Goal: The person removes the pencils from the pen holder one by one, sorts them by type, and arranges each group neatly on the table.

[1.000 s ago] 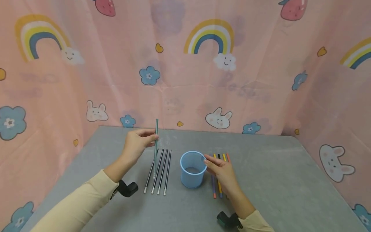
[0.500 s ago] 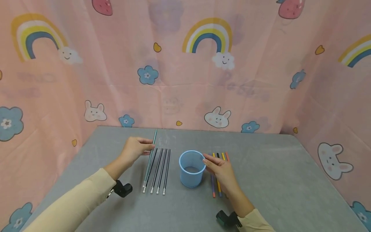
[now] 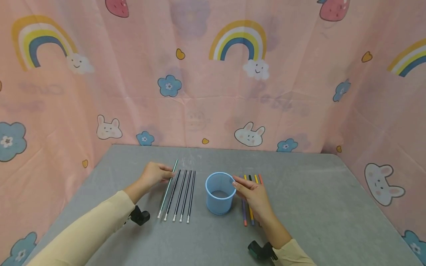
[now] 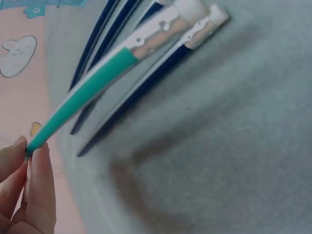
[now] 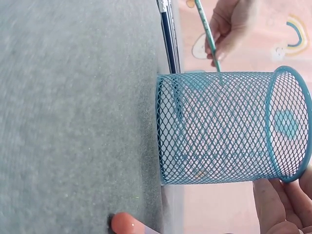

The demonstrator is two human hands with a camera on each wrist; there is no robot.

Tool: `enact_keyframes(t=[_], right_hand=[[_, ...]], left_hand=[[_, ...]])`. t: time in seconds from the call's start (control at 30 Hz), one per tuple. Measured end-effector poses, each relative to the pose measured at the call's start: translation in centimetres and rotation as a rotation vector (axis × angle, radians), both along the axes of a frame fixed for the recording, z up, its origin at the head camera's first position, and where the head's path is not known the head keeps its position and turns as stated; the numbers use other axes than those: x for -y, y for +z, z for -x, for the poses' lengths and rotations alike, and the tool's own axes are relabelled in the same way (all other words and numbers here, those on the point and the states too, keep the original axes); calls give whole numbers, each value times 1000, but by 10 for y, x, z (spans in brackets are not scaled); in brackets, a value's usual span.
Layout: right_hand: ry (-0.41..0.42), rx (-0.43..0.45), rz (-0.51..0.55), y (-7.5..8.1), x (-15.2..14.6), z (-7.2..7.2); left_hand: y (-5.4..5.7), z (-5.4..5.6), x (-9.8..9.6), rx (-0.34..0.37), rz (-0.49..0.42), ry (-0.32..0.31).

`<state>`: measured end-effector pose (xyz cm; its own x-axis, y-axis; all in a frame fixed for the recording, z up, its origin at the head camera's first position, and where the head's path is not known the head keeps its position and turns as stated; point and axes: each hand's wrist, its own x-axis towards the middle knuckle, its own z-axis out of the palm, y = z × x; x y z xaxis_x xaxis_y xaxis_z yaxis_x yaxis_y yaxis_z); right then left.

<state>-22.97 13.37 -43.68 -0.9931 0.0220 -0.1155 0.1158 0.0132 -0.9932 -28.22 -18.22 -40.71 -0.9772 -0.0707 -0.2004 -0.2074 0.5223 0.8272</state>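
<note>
My left hand point(image 3: 154, 176) pinches a green pencil point(image 3: 167, 190) near its far end, between thumb and fingers. In the left wrist view the metal band and white eraser of the green pencil point(image 4: 92, 90) point away from the fingertips. Just right of it, several dark blue pencils point(image 3: 181, 195) lie side by side, eraser ends toward me. A light blue mesh pencil cup point(image 3: 217, 207) stands upright at mid-table. My right hand point(image 3: 256, 197) holds its rim on the right side; the right wrist view shows those fingers against the mesh cup point(image 5: 219, 129).
Several bright-coloured sticks point(image 3: 244, 214) lie right of the cup, partly hidden under the right hand and forearm. Behind the grey table point(image 3: 316, 207) hangs a pink printed curtain point(image 3: 199, 111). A black wrist camera point(image 3: 139, 216) sits on the left wrist.
My left hand has lowered the green pencil and brought it left, from above the dark pencils to just left of their row. The right hand and the cup stay put.
</note>
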Motion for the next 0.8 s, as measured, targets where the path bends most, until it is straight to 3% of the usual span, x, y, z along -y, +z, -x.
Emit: enact_keyframes(t=[0.37, 0.8], right_hand=[[-11, 11, -14, 3, 1, -3], [7, -9, -11, 1, 1, -2]], left_hand=[[-17, 6, 3, 46, 7, 28], [-28, 5, 3, 43, 99, 66]])
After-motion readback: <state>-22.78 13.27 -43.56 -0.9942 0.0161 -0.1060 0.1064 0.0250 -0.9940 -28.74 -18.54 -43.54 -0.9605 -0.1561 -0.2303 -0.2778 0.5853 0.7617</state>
